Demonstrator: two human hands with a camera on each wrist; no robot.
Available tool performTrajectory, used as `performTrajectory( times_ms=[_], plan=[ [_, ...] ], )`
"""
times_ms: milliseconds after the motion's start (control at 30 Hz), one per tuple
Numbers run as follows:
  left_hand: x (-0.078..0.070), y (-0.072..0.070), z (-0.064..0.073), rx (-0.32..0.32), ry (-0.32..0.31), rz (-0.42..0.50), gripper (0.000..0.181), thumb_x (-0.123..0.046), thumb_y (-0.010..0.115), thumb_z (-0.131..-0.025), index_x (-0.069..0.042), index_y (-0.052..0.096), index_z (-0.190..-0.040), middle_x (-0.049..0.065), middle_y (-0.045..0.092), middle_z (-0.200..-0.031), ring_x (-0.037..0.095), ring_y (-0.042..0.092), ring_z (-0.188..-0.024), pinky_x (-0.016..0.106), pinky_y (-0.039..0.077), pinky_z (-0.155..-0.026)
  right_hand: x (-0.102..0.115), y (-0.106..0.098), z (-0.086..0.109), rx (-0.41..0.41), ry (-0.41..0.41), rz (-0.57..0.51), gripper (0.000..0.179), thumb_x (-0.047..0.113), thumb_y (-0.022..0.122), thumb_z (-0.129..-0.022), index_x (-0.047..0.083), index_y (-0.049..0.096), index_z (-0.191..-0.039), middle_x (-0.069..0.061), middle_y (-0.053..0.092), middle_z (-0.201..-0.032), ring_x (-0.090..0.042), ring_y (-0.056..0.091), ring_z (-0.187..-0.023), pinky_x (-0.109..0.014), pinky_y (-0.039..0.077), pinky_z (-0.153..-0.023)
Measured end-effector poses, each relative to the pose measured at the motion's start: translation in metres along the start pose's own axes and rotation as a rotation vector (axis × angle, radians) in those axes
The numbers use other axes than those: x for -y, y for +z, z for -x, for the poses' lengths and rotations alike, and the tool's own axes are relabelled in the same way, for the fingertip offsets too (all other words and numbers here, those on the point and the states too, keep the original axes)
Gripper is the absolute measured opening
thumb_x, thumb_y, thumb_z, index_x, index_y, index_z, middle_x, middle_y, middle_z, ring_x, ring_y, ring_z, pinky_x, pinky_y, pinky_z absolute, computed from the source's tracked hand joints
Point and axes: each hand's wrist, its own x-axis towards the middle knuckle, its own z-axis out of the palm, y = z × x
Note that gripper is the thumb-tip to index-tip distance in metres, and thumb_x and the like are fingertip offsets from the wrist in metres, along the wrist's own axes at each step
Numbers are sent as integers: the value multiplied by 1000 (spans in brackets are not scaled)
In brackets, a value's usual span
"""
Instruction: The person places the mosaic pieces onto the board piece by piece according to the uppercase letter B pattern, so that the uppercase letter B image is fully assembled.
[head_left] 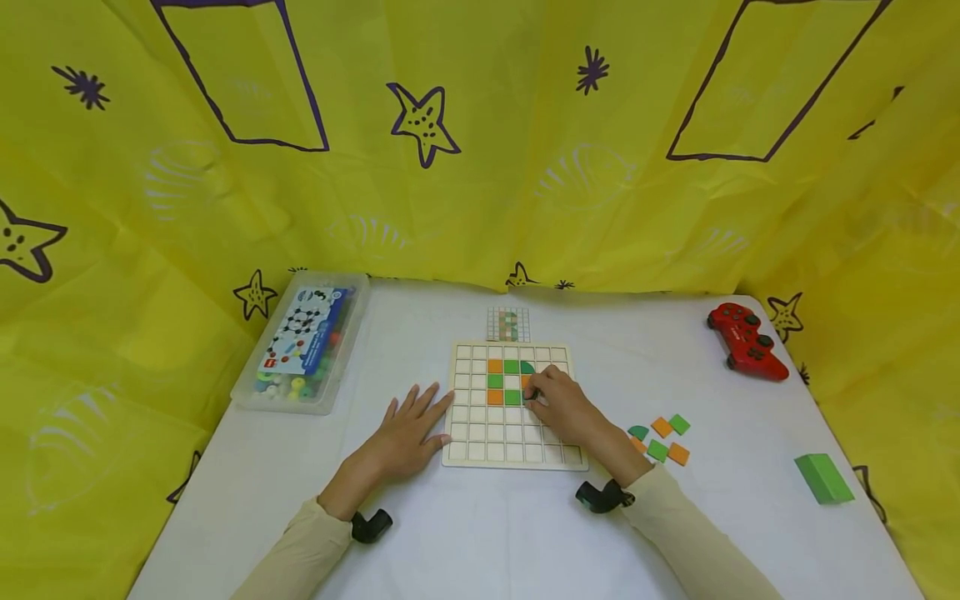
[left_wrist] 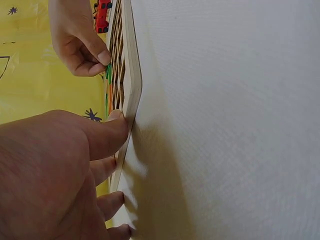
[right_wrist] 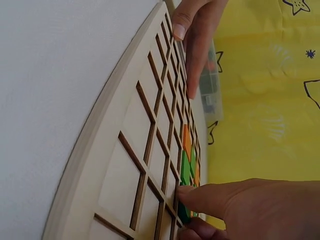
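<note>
A wooden grid board lies on the white table, with orange and green square tiles and a dark green quarter-round tile set in its upper middle cells. My right hand pinches another dark green tile between thumb and fingers, right at a cell on the right of this group; the fingers partly hide it. At the board's left edge my left hand is spread, its thumb and a fingertip touching the rim. Just behind the board lies a small pattern card printed with a coloured grid.
Loose tiles, orange, green and dark green, lie to the right of my right forearm. A clear plastic box of colourful parts stands at the back left. On the right are a red game controller and a green block. Yellow cloth surrounds the table.
</note>
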Motion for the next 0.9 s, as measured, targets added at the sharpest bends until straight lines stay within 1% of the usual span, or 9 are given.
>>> performTrajectory(
  times_ms=[167,367,533,633,767,900],
  plan=[
    [0,0,0,0,-2,-2,66,-38,54,-110,-19,30,-168,12,17,-177,44,7,-163,71,7,-126,0,-3,1,19,-45,15,6,2,69,-100,8,68,-101,-6,57,-105,-22,54,-97,-43,48,-89],
    [0,1,0,1,-1,-14,66,-39,54,-111,-20,29,-169,12,17,-177,44,7,-163,71,8,-126,1,-3,0,40,-82,63,14,0,64,-100,6,71,-110,-7,60,-111,-24,57,-104,-44,52,-94],
    [1,1,-1,5,4,-7,66,-38,53,-111,-19,29,-169,12,17,-177,44,6,-163,71,7,-126,3,-3,2,25,-99,100,16,-1,65,-100,7,73,-111,-7,61,-112,-26,59,-106,-45,53,-96],
    [0,0,-1,9,5,-5,66,-38,53,-111,-19,29,-169,13,16,-177,44,6,-163,71,7,-126,3,-4,4,19,-106,108,17,1,66,-101,7,73,-115,-8,62,-116,-28,61,-111,-48,52,-98],
    [1,0,0,10,3,1,66,-37,54,-111,-18,29,-169,14,17,-177,45,6,-162,71,7,-126,-1,-12,9,12,-56,111,20,8,69,-102,9,72,-122,-8,62,-122,-30,62,-116,-51,48,-100],
    [1,0,0,10,6,5,66,-38,54,-111,-18,29,-169,14,17,-177,45,6,-162,71,6,-126,-12,-31,23,8,52,98,22,13,68,-104,7,71,-125,-11,62,-124,-33,61,-118,-54,48,-102]
  ],
)
